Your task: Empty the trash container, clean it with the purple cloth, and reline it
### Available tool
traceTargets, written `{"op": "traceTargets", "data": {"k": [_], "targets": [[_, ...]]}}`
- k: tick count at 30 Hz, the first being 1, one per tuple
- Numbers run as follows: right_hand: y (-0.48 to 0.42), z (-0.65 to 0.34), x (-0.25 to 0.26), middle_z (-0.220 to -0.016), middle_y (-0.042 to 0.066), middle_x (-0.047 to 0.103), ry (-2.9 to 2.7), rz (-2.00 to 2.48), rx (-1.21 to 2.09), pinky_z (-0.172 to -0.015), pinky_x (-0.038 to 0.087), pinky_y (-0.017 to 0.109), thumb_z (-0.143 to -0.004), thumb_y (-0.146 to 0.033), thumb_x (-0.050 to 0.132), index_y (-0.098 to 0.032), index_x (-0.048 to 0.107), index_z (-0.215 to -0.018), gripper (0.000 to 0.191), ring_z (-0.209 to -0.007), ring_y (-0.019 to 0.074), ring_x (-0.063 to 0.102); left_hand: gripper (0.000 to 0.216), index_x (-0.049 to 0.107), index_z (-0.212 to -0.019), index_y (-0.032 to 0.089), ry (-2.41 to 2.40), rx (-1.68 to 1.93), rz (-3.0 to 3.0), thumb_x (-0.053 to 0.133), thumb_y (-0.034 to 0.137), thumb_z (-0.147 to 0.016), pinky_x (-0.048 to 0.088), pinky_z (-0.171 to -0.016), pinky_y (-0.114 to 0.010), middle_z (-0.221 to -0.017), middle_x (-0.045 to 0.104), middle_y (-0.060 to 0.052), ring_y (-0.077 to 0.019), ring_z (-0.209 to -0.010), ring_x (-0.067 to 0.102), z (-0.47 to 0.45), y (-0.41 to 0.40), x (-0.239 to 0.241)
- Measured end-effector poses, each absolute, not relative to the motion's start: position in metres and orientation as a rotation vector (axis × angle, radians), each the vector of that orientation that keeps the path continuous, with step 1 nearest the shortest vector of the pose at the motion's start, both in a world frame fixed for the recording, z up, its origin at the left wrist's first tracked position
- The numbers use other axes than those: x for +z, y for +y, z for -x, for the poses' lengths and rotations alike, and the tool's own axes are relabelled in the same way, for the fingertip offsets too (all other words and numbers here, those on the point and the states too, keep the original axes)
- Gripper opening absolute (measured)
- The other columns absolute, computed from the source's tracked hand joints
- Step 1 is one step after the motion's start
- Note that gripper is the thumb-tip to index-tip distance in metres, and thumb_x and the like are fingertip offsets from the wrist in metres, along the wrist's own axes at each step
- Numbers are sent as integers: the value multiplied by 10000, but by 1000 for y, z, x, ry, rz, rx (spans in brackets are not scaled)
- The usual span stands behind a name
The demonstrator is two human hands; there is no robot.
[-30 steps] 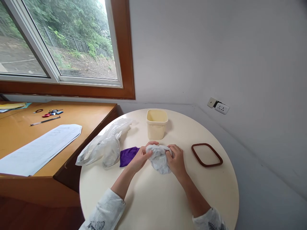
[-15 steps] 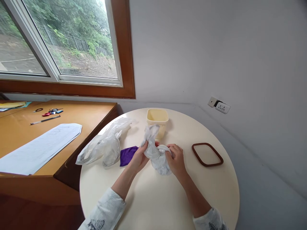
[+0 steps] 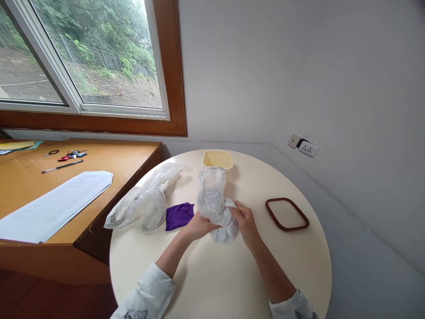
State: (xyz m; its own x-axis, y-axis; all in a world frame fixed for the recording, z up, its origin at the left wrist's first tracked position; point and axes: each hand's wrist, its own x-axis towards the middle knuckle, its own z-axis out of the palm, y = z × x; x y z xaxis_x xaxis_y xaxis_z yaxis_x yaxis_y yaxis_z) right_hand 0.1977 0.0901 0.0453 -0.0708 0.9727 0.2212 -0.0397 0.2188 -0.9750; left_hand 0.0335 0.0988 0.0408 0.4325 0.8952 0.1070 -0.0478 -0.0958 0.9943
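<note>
Head cam: left hand (image 3: pixel 199 226) and right hand (image 3: pixel 245 221) both squeeze a crumpled white bag (image 3: pixel 212 199) just in front of the cream tub (image 3: pixel 217 160). Bag's only half bunched, top sticking up. Tub looks empty; purple cloth (image 3: pixel 179 215) and lid (image 3: pixel 287 214) near the tub lie untouched.

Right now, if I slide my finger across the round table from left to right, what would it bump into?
Crumpled clear plastic bag → small purple cloth → scrunched white plastic bag → brown-rimmed rectangular lid.
</note>
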Motion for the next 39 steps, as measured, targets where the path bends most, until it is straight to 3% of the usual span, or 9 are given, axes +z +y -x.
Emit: {"op": "traceTargets", "data": {"k": [7,13,18,22,31,39], "targets": [[85,-193,42,-958,35,632,-1648,1098,901,-797,446,323,-744,-381,616,-228,571,-967,274,-912,205,566,398,642,-957,140,1026,1261,-1304,748,316,-616,487,-789,-358,-955,689,-100,-272,-931,616,-37,103,41],[85,-189,37,-1021,6,644,-1880,1260,543,-959,322,402,-769,-335,589,-259,551,-988,235,-984,203,556,390,637,-991,129,942,1347,-1135,676,365,-683,458,-846,-379,-952,694,-101,-260,-929,622,-36,108,40],[85,-189,39,-998,0,650,-1922,1245,443,-960,300,374,-796,-259,535,-254,556,-1000,205,-953,174,570,367,638,-973,129,901,1382,-951,692,265,-636,456,-808,-361,-864,700,-77,-258,-902,618,-33,109,39],[86,-190,39,-973,17,650,-1915,1251,412,-943,294,383,-792,-209,501,-236,562,-970,190,-942,184,567,398,636,-1013,141,687,1312,-884,688,176,-620,446,-819,-338,-925,692,-77,-264,-973,596,-28,105,46],[86,-191,37,-972,28,636,-1933,1241,377,-927,275,375,-842,-245,468,-234,593,-964,175,-936,184,551,366,595,-1134,154,452,1315,-704,590,267,-786,404,-931,-382,-1107,642,-98,-277,-1098,544,-25,106,56],[88,-191,33,-927,21,621,-1926,1241,367,-933,269,371,-831,-210,475,-222,583,-932,149,-912,172,539,362,632,-1041,95,399,1332,-637,547,370,-822,418,-917,-362,-1082,627,-129,-278,-1096,537,-14,114,52]]}}
